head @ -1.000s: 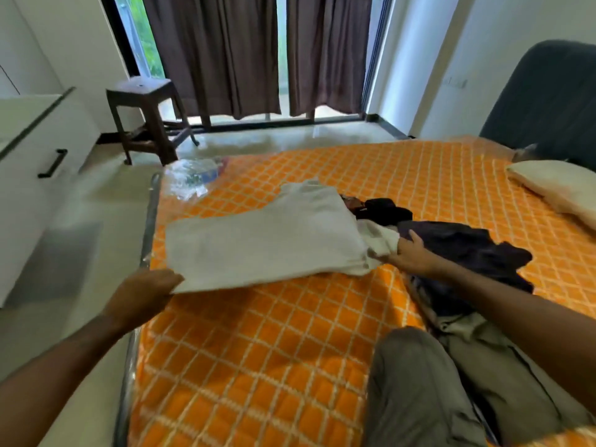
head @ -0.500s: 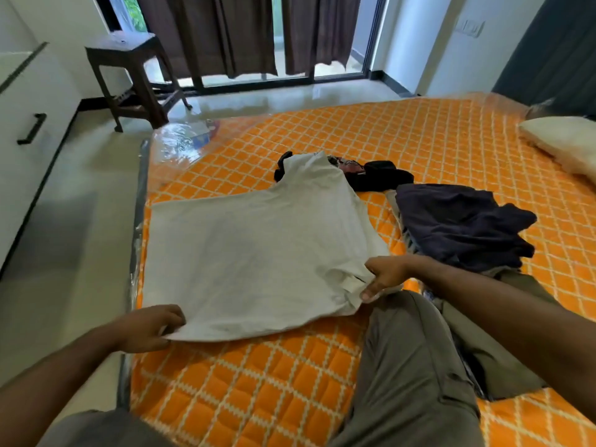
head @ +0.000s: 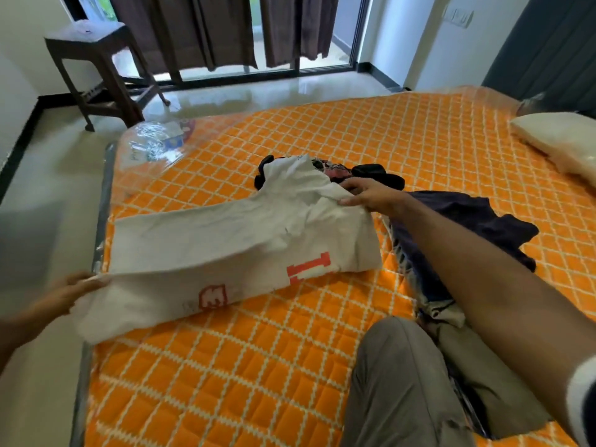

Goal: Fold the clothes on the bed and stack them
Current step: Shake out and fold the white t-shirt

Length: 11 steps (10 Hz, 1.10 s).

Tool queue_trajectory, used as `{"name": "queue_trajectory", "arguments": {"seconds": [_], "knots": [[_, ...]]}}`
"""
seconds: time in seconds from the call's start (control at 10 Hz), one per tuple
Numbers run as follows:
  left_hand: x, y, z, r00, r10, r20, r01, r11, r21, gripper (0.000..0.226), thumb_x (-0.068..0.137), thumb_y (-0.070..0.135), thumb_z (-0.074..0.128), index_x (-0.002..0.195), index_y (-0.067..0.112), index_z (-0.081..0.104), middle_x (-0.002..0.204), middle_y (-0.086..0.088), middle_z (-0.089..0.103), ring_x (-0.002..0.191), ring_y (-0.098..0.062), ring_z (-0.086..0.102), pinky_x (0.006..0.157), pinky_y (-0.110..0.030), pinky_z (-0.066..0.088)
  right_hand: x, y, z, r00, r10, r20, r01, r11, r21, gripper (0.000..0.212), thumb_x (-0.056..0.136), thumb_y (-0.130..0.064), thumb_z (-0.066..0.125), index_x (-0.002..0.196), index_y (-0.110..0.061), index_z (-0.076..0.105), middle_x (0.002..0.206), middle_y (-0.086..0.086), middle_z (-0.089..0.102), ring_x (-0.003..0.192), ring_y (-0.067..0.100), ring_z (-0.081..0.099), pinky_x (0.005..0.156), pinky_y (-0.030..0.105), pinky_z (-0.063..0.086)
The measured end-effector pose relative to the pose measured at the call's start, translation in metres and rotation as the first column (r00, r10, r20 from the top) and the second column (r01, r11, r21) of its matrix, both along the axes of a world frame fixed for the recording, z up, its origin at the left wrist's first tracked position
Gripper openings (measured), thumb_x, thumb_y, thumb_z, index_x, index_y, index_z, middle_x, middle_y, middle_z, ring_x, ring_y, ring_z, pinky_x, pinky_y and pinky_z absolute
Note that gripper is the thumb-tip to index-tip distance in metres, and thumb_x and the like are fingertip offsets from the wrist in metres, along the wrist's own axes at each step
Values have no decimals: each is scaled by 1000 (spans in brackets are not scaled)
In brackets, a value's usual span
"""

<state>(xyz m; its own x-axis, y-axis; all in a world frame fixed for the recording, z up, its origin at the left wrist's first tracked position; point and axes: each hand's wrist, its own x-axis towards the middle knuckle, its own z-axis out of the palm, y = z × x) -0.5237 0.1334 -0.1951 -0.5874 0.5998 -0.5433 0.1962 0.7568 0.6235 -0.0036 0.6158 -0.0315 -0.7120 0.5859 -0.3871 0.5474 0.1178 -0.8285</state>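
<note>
A white T-shirt (head: 206,243) with orange letters lies on the orange quilted bed (head: 258,375), its near half folded up and over so the print shows along the front. My left hand (head: 69,290) grips the shirt's left edge at the side of the bed. My right hand (head: 364,195) pinches the folded-over edge at the far right of the shirt. Beside it on the right lies a dark navy garment (head: 477,227), with black clothes (head: 371,175) behind the shirt and grey-green trousers (head: 483,391) near my knee.
A pillow (head: 561,140) lies at the right edge of the bed. Crumpled clear plastic (head: 154,140) covers the bed's far left corner. A dark wooden stool (head: 100,66) stands on the glossy floor by the curtained window. My bent knee (head: 396,375) rests on the bed.
My right hand has carried the shirt's near right corner up and away from me, folding the shirt over and exposing orange letters. My left hand keeps the left edge.
</note>
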Motion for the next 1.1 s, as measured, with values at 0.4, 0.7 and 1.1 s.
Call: {"name": "queue_trajectory", "arguments": {"seconds": [0.4,0.7,1.1], "knots": [[107,-3,-1,913,320,-254,-274,941,201,47,88,53,69,111,12,70,102,-16,72,86,-34,68,79,-50,59,58,-44,-140,923,-320,213,331,943,-16,47,79,-40,84,114,-23,59,108,-6,63,91,11,59,67,25,47],[82,-8,-18,854,465,-234,-398,873,280,50,94,53,56,119,10,54,119,-27,61,104,-47,59,87,-64,48,85,-19,-107,953,-276,123,219,911,349,14,102,-25,57,101,-15,67,95,6,67,84,23,64,69,32,48],[120,-41,-5,913,152,-378,-162,987,6,32,95,21,68,116,1,55,113,-21,60,101,-43,60,80,-45,44,79,-45,-141,643,-81,761,-348,855,385,38,96,-10,47,133,-4,41,135,20,56,121,36,57,96,44,49]]}}
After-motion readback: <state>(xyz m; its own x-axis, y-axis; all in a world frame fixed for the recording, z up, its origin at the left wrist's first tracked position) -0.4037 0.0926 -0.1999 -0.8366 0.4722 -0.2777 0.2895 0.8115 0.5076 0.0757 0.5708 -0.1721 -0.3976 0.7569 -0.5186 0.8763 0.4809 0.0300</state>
